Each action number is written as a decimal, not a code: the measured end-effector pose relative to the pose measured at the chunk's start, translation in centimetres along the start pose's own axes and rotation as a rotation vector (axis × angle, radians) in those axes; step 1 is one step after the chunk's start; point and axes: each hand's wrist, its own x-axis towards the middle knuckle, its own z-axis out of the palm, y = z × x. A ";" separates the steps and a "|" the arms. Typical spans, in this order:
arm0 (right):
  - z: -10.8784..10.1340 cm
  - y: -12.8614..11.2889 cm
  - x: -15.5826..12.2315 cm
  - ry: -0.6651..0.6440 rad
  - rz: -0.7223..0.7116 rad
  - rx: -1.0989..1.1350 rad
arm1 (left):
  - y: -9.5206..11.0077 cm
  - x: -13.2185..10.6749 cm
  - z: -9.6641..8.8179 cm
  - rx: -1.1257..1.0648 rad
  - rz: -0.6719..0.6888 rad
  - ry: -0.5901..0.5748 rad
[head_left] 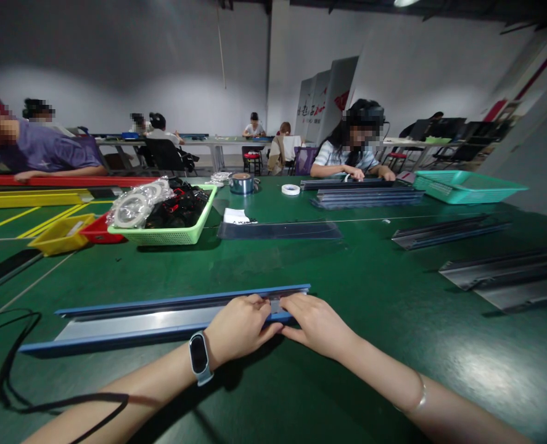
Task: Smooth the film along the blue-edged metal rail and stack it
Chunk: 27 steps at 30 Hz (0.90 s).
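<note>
In front of me a long blue metal channel profile [153, 320] lies across the green table, its silvery inner face turned up. My left hand [240, 324], below a wrist with a smart band [201, 357], grips the near edge close to the right end, thumb outside and fingers curled inside. Right at that end my right hand [317, 324] grips the same edge, its thumb meeting the left thumb. Whatever small part may be under the fingertips is hidden.
A green basket [162, 235] of black parts and wrapped rolls stands beyond, beside yellow [63, 235] and red bins [102, 231]. Dark profiles [509, 277] lie at the right. A co-worker [351, 148] sits opposite near a teal tray [467, 188]. A black cable [9, 376] runs at the left.
</note>
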 end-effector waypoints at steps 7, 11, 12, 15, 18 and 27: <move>0.1 0.2 0.0 0.017 -0.009 0.008 | 0.1 -0.1 0.0 -0.117 0.040 0.038; 0.1 0.2 0.1 0.017 -0.011 0.006 | 0.0 -0.1 0.1 -0.109 0.024 0.029; 0.1 0.2 0.1 0.021 -0.010 0.009 | -0.1 -0.1 0.1 -0.105 0.022 0.024; 0.2 0.3 0.1 0.052 -0.012 0.032 | -0.1 0.0 0.1 -0.098 0.020 0.007; 0.3 0.3 0.0 0.073 -0.014 0.041 | -0.1 0.0 -0.1 -0.089 0.022 -0.006; 0.1 0.0 0.2 0.061 0.007 0.043 | 0.0 0.0 -0.3 -0.116 0.030 -0.011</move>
